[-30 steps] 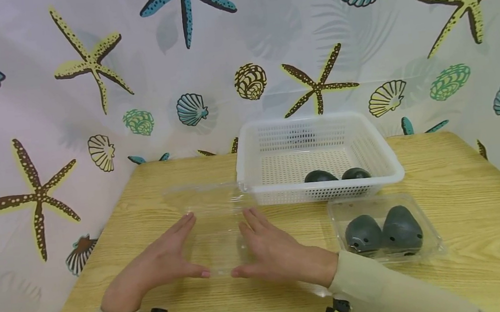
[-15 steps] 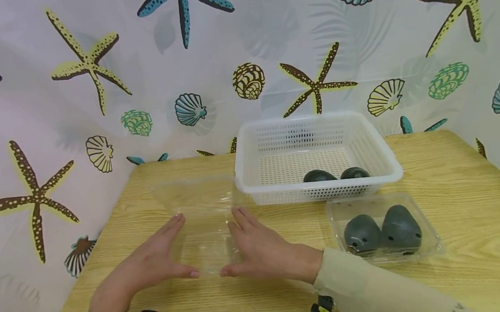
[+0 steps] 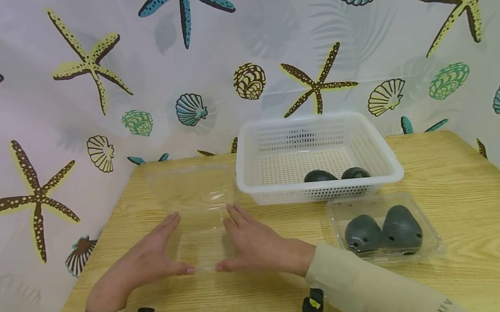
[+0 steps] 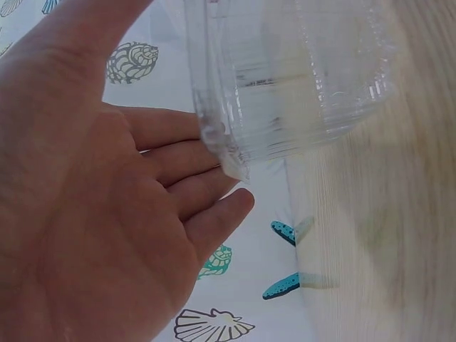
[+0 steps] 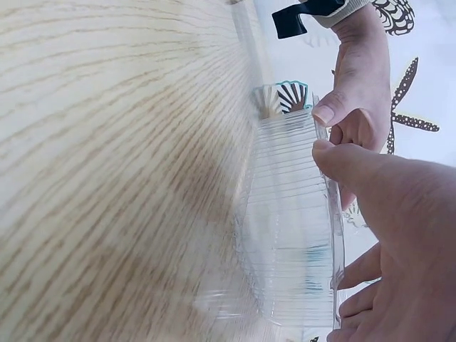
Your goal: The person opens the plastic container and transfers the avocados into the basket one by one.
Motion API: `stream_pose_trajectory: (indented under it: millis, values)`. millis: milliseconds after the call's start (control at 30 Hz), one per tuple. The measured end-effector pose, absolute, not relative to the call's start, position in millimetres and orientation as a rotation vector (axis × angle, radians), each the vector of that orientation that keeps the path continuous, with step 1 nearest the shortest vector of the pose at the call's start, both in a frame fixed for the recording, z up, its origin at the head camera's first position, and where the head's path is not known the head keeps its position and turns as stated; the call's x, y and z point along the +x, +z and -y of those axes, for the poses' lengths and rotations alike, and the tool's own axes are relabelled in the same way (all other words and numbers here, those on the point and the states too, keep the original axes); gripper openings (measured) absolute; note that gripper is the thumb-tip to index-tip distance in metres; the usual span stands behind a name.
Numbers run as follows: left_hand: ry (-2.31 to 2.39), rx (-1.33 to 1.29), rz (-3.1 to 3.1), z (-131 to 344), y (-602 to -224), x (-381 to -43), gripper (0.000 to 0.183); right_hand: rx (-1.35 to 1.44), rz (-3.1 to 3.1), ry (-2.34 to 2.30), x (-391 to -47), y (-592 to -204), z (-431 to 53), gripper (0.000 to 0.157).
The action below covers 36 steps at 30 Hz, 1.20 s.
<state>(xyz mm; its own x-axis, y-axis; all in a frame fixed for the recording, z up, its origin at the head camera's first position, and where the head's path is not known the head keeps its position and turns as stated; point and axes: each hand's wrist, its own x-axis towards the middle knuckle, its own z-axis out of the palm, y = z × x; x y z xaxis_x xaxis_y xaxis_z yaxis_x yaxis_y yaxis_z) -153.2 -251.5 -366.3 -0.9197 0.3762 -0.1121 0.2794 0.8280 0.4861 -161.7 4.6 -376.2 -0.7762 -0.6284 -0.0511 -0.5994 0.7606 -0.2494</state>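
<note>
Landmark: white basket [image 3: 278, 166], standing on the wood-grain table [image 3: 479, 234].

Item: clear plastic container [image 3: 200, 226], left of the basket and partly nearer you, its far panel just beside the basket's left end. You hold it between both hands; whether its base touches the table, you cannot tell.

Your left hand [image 3: 149, 258]: grasping the container's left side, thumb at the near rim, left of and nearer you than the basket.

Your right hand [image 3: 256, 246]: grasping the right side, thumb on the near rim, in front of the basket's left end.

Inside the basket: two dark rounded items [image 3: 320, 176], by its near wall.

In front of the basket, towards its right: second clear container [image 3: 372, 205], bearing two dark pear-shaped items [image 3: 401, 229].

Behind the basket: patterned cloth [image 3: 238, 31], shells and starfish.
</note>
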Motion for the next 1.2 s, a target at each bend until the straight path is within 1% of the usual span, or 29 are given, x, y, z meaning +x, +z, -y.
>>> stream_pose_trajectory:
  millis: [567, 867, 1067, 1200]
  values:
    - [0.722, 0.471, -2.805, 257, -367, -165, 0.122, -0.91, -2.807, -0.395, -176, -376, 2, 0.1]
    - [0.737, 0.419, -2.79, 259, -365, -170, 0.118, -0.901, -2.815, -0.455, -186, -380, 4, 0.103]
    - [0.725, 0.394, -2.799, 261, -367, -174, 0.109, -0.886, -2.845, -0.465, -194, -382, 8, 0.104]
    - [0.696, 0.378, -2.803, 262, -368, -175, 0.102, -0.917, -2.881, -0.456, -198, -384, 9, 0.101]
